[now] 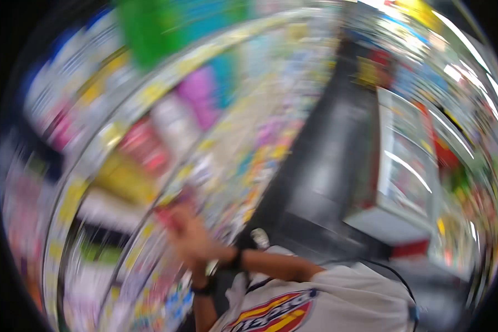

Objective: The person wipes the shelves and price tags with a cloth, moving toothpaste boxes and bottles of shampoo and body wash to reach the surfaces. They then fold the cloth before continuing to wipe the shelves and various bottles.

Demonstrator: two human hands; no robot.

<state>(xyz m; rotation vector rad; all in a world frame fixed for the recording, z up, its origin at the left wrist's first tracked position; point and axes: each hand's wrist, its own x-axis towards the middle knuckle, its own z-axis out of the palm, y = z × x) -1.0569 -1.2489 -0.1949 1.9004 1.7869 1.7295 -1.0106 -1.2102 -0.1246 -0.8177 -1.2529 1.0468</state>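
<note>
Motion smears the whole head view. My right hand (189, 235) reaches left towards the shelves, its wrist in a black band. A small pink-red item (172, 214) shows at its fingertips and appears to be held there; its kind is too blurred to tell. Close under the right hand, partly hidden by it, is my left hand (198, 266), also with a dark band at the wrist. The two hands overlap or touch, and the left fingers cannot be made out. Both hands are in front of a shelf edge with yellow and white labels.
Shelves (77, 191) of colourful packaged goods curve along the left. A green item (149, 33) is at the top. A dark floor aisle (315, 171) runs up the middle. On the right stands a glass-topped chest freezer (406, 166), with more stocked shelves behind it.
</note>
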